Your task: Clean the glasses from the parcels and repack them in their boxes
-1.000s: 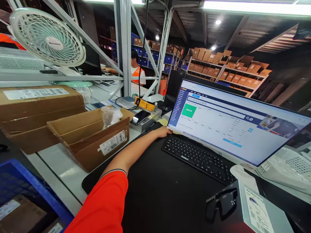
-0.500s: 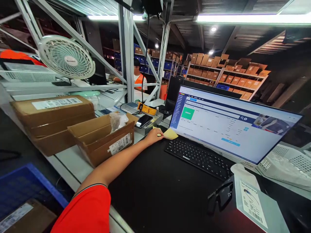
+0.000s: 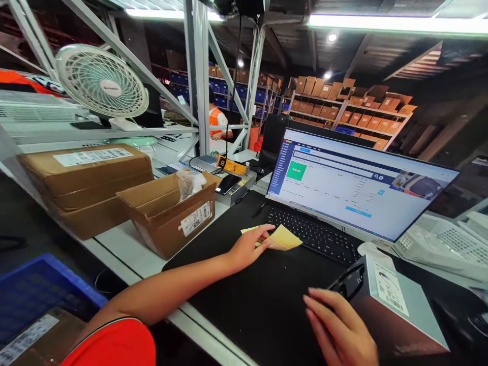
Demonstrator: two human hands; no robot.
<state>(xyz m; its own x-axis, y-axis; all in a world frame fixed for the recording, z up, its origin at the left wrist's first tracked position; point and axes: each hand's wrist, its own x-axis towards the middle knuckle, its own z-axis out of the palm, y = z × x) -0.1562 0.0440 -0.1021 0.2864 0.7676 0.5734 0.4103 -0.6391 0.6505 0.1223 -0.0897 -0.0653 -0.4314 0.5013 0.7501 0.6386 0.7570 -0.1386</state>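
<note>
My left hand [image 3: 249, 247] pinches a yellow paper sheet [image 3: 281, 238] and holds it just above the black desk mat [image 3: 247, 300], in front of the black keyboard [image 3: 318, 237]. My right hand [image 3: 340, 330] reaches in from the bottom edge with fingers spread, holding nothing. Its fingertips are close to a pair of black sunglasses [image 3: 347, 282] that lies against a grey product box [image 3: 396, 315]. Behind the keyboard a monitor [image 3: 358, 185] shows a software page with a green square.
An open cardboard box [image 3: 168, 216] with a plastic bag in it stands left of the mat, beside a stack of sealed cartons [image 3: 86, 185]. A white fan [image 3: 101, 81] sits on the shelf. A blue crate [image 3: 34, 292] is lower left. A person in an orange vest [image 3: 217, 119] works behind.
My left hand has drawn the yellow paper from under the monitor's edge toward me, over the keyboard's front. My right hand has come into view near the sunglasses.
</note>
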